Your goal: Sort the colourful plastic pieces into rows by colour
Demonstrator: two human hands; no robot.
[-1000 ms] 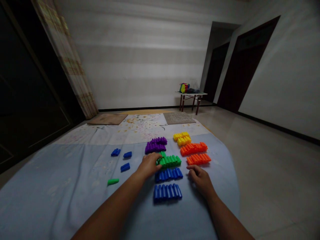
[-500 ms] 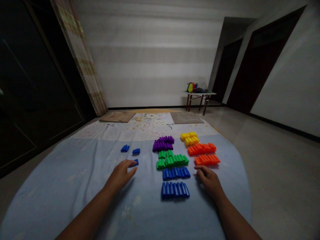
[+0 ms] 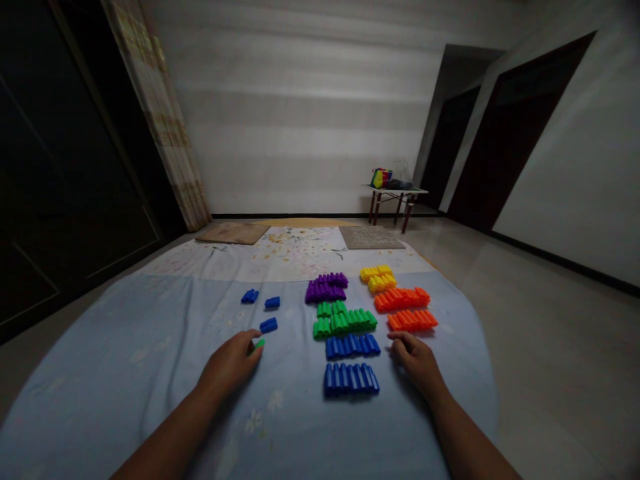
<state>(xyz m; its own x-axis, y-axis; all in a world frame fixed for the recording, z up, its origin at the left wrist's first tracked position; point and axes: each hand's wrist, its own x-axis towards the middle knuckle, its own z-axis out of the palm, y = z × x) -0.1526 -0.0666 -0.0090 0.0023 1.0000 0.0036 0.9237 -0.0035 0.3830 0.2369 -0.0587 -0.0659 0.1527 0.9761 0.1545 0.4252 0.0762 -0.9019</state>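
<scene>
My left hand (image 3: 231, 363) is closed in a pinch, with a small green plastic piece (image 3: 259, 344) showing between thumb and fingers. Just beyond its fingertips lies a blue plastic piece (image 3: 269, 325), and two more blue bits rest farther off. My right hand (image 3: 415, 357) lies on the cloth with its fingers curled; whether anything is inside is hidden. Left of it are two rows of blue pieces, the far row (image 3: 353, 346) and the near row (image 3: 351, 380). Beyond them sit grouped green pieces (image 3: 345, 321), purple pieces (image 3: 326, 291), orange pieces (image 3: 412, 321) and yellow pieces (image 3: 383, 283).
A pale blue floral cloth (image 3: 125, 360) covers the rounded table. At its far side lie a brown board (image 3: 234, 233) on the left and a grey-brown board (image 3: 371, 237) on the right. A small table (image 3: 395, 190) with bags stands by the wall.
My left hand has drawn back toward me and slightly left, uncovering the blue piece. Green now shows in its pinch. My right hand stays beside the blue rows.
</scene>
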